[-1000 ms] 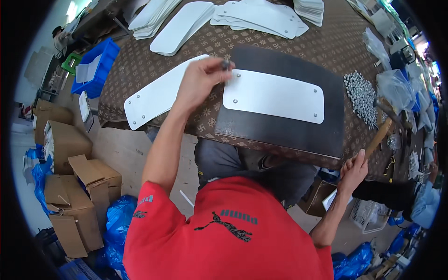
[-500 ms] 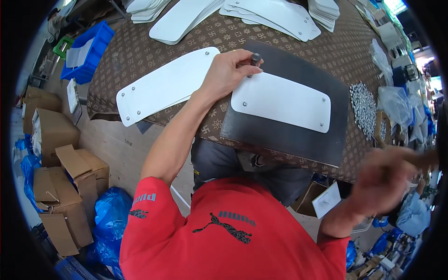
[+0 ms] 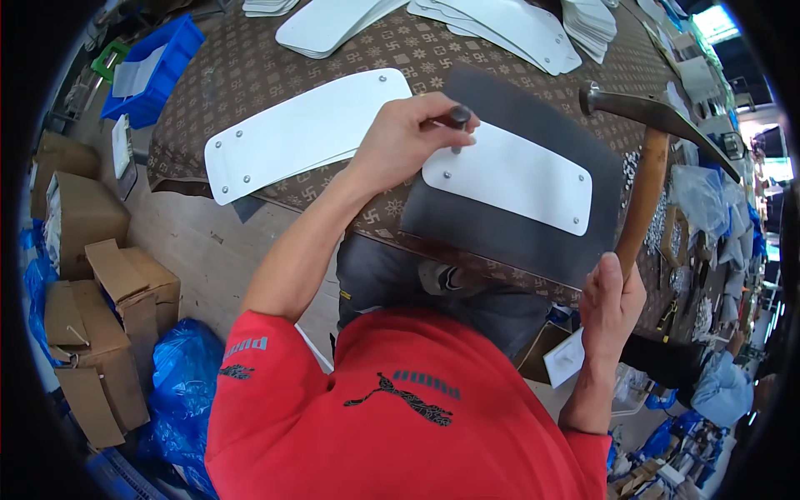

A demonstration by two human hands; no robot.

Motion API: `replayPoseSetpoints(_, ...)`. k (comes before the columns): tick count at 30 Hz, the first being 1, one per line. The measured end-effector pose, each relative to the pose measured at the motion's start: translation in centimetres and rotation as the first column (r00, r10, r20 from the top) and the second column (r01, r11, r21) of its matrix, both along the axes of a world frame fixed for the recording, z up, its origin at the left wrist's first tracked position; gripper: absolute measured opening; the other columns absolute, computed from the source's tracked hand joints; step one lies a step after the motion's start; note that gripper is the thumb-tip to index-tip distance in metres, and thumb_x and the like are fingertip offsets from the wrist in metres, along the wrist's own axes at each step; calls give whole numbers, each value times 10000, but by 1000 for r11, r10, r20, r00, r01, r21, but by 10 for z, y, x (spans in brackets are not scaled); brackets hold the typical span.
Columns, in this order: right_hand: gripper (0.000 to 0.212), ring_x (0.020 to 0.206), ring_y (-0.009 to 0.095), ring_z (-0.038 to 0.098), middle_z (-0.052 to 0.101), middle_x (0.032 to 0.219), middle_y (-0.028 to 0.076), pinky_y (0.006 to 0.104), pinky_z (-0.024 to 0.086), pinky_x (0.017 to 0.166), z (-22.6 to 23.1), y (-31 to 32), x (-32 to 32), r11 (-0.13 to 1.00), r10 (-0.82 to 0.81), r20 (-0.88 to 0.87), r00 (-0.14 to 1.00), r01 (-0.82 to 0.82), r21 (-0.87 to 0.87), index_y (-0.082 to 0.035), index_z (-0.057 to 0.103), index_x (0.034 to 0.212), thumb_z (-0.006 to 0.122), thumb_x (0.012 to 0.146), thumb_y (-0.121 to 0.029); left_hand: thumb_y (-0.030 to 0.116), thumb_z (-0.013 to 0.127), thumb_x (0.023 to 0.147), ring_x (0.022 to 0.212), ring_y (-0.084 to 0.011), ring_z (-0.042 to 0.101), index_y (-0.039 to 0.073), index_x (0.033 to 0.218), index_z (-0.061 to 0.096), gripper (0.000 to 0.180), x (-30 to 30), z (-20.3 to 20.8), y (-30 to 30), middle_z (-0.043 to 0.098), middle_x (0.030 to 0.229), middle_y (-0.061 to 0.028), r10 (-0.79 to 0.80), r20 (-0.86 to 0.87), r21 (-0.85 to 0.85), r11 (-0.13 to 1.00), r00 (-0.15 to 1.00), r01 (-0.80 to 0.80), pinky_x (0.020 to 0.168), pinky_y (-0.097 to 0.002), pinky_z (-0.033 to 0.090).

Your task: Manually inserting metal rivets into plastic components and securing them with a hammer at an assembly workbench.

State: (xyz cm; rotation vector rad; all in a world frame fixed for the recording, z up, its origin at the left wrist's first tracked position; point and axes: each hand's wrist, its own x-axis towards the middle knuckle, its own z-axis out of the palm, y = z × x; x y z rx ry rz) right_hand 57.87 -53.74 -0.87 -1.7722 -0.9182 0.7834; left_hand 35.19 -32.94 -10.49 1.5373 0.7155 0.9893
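My left hand pinches a short dark metal punch, standing upright on the far left corner of a white rounded panel. Metal rivets show at the panel's other three corners; the corner under the punch is hidden by my fingers. Beneath the panel lies a thick dark plate on the table. My right hand grips the wooden handle of a hammer, its metal head raised above the right edge of the plate. To the left, more white panels with rivets in their corners lie overlapped.
Stacks of white panels line the far side of the patterned tablecloth. Small metal rivets are heaped right of the plate. A blue crate, cardboard boxes and a blue bag stand at the left.
My right hand, blurred before, has moved left and inward, and the hammer now shows clearly in it. My left hand still holds the punch at the same corner. The view has shifted slightly.
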Motion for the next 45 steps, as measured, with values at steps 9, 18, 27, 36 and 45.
replayPoseSetpoints(9, 234, 489, 71, 414, 475, 629, -20, 221, 295, 445, 54, -15, -6, 873, 129, -45, 991, -92, 480, -74, 557, 963, 624, 1030, -288, -10, 713, 899, 834, -119, 687, -6, 1063, 725, 164, -13, -19, -26, 727, 937, -81, -22, -70, -2, 1000, 997, 22, 747, -266, 556)
replayPoseSetpoints(18, 231, 503, 60, 427, 435, 616, -41, 252, 314, 455, -18, -16, 1, 950, 280, 320, 905, -215, -225, -79, 543, 895, 603, 1041, -248, -37, 699, 897, 871, -97, 671, -8, 1077, 726, 184, 10, -16, -13, 717, 982, -52, -142, -231, 32, 988, 963, 154, 775, -264, 548)
replayPoseSetpoints(27, 259, 488, 20, 352, 405, 619, -49, 199, 241, 415, 18, -30, 36, 925, -293, -19, 956, 289, 248, -72, 520, 896, 553, 1063, -268, 9, 709, 904, 849, -122, 669, -23, 1067, 717, 166, 156, 4, 35, 716, 933, -53, -282, 53, 49, 959, 958, 279, 813, -262, 527)
replayPoseSetpoints(36, 324, 450, 39, 289, 367, 602, -39, 202, 215, 390, 39, -34, 66, 773, -544, 105, 833, 449, 448, -56, 498, 856, 504, 1072, -297, 72, 747, 894, 821, -131, 687, -6, 1061, 735, 185, 207, -27, 46, 747, 925, -77, -289, -64, 55, 955, 955, 293, 774, -279, 541)
replayPoseSetpoints(45, 244, 495, 44, 381, 440, 610, -49, 229, 311, 466, -30, -6, 95, 997, 17, 482, 876, 25, -80, -94, 521, 850, 594, 1037, -232, 22, 706, 926, 886, -114, 675, -12, 1074, 722, 152, 209, -22, 36, 721, 957, -54, -297, -116, 152, 938, 948, 313, 825, -270, 532)
